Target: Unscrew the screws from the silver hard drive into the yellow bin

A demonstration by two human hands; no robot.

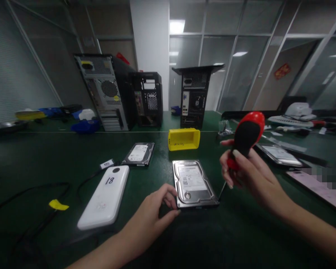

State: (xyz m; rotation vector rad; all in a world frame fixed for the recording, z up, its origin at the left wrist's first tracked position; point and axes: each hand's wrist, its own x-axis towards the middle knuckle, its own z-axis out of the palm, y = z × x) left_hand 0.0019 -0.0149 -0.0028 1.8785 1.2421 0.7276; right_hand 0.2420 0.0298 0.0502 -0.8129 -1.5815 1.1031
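Observation:
A silver hard drive [192,183] lies flat on the green table, its white label facing up. My left hand [159,209] steadies its near left corner, fingers curled against the side and thumb at the front edge. In my right hand [249,168] is a red and black screwdriver [248,134], held by the handle. Its thin shaft slants down to the near right corner of the drive, where the tip's exact contact is hard to make out. Behind the drive stands a yellow bin [184,139] with small dark bits inside, probably screws.
A second hard drive [138,153] and a white power bank [105,198] marked 18 with a cable lie to the left. Another drive [281,155] and a pink phone-like slab [310,186] are at right. Computer cases [106,93] stand at the back.

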